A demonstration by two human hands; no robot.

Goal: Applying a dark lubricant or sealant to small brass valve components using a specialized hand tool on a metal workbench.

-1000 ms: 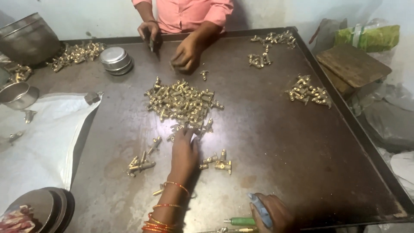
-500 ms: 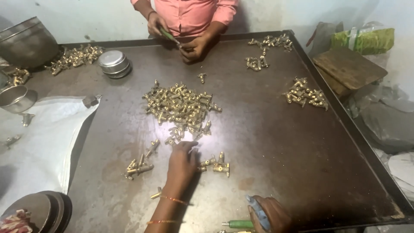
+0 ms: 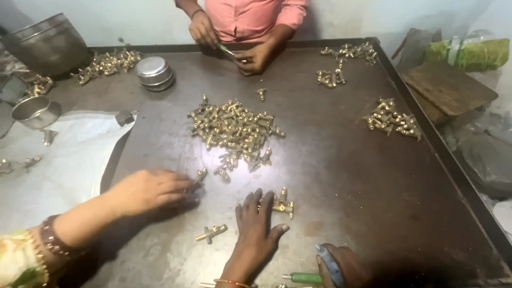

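1. Metal table [image 3: 341, 176], dark and rimmed.
2. Central brass pile [image 3: 234, 128] lies mid-table.
3. Left hand [image 3: 257, 226], just below the pile, lies flat with fingers spread, touching a small brass fitting [image 3: 282, 202].
4. Right hand [image 3: 341, 264], lower right of the pile, grips a green-handled tool [image 3: 304, 277].

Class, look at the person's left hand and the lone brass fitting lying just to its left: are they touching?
Apart. The head view shows a strip of bare table between the left hand and the lone brass fitting.
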